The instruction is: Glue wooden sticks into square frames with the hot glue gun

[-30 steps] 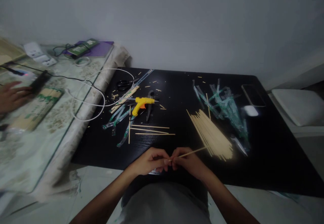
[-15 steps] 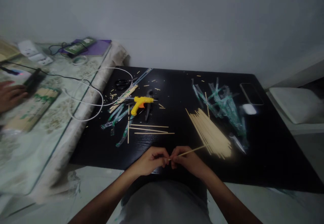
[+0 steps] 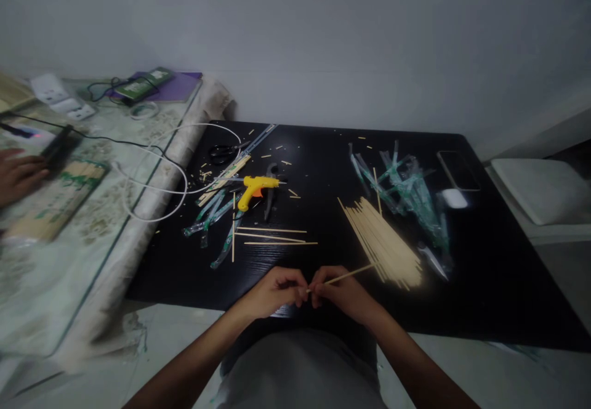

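Observation:
My left hand (image 3: 276, 292) and my right hand (image 3: 340, 292) meet at the near edge of the black table (image 3: 323, 212). Both pinch one thin bamboo stick (image 3: 349, 275) that points up and right toward a fanned pile of bamboo sticks (image 3: 383, 242). Fingers of both hands are closed round the stick's near end. Three loose sticks (image 3: 272, 236) lie just beyond my left hand.
A yellow glue gun (image 3: 256, 187), black scissors (image 3: 224, 150) and plastic wrappers (image 3: 406, 190) lie on the table. A phone (image 3: 457, 170) rests at the far right. White cable (image 3: 166, 181) loops onto a glass table, where another person's hand (image 3: 16, 172) rests.
My hands keep their pinch on the stick and barely shift. The other person's hand at the left edge has drawn back slightly.

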`<state>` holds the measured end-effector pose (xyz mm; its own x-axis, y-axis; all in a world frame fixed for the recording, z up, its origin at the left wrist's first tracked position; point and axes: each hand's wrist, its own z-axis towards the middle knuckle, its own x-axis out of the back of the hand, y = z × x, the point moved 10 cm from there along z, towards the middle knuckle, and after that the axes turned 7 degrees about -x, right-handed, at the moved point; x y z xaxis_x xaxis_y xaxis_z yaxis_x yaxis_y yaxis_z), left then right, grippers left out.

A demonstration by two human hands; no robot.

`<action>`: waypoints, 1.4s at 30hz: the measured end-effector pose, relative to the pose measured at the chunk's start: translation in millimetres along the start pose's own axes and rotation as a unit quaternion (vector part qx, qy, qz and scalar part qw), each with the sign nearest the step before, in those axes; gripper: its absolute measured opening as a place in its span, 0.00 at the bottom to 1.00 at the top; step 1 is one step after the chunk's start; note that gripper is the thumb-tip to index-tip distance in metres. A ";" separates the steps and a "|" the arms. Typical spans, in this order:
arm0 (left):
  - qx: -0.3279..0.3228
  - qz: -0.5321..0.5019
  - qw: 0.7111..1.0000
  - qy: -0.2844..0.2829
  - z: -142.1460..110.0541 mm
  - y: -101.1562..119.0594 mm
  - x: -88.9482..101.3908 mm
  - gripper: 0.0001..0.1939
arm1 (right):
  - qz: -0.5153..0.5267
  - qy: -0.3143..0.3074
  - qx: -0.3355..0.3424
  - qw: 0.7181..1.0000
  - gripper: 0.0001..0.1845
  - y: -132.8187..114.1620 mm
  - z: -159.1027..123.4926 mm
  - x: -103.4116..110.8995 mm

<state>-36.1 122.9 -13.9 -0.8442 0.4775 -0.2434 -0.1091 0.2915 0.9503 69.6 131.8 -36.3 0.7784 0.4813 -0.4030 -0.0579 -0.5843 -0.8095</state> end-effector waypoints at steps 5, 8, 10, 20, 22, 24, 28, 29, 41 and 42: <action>-0.004 0.040 0.999 0.029 1.9 2.9 0.2 0.12 | 0.009 0.005 0.001 1.000 0.20 -5.9 -2.0 -2.8; -0.010 0.071 0.996 0.048 1.7 7.9 -1.1 0.07 | 0.028 0.019 0.009 0.999 0.22 -8.2 -4.8 0.8; -0.021 0.082 0.994 0.066 -1.9 13.7 3.4 0.06 | 0.048 0.040 0.018 0.998 0.24 -8.8 -6.7 7.0; -0.244 0.127 0.916 0.292 -61.2 176.3 110.4 0.25 | 0.107 0.063 0.025 0.992 0.21 -7.5 -2.8 15.6; -0.401 0.188 0.792 0.420 -88.3 228.8 122.5 0.27 | 0.114 0.059 0.028 0.991 0.20 -7.7 -1.9 15.6; -0.454 0.294 0.671 0.507 -97.7 251.2 115.0 0.25 | 0.116 0.054 0.030 0.991 0.20 -8.2 -2.1 15.0; -0.209 0.492 0.801 0.268 5.3 201.9 88.0 0.10 | 0.117 0.047 0.042 0.991 0.25 -11.0 -4.6 12.1; -0.145 0.495 0.833 0.197 21.3 176.5 79.9 0.13 | 0.119 0.046 0.044 0.991 0.27 -11.6 -5.1 11.4; -0.093 0.346 0.934 -0.011 9.0 55.9 -6.7 0.16 | 0.087 0.052 0.041 0.994 0.18 -11.8 -3.6 10.2; -0.092 0.337 0.937 0.009 7.2 53.0 -3.1 0.15 | 0.072 0.055 0.043 0.995 0.18 -12.9 -4.4 9.1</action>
<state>-35.5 142.8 35.8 -0.7619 0.4875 0.4265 0.3655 -0.2200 0.9044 80.2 140.9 -27.6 0.8211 0.3202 -0.4725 -0.2233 -0.5816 -0.7822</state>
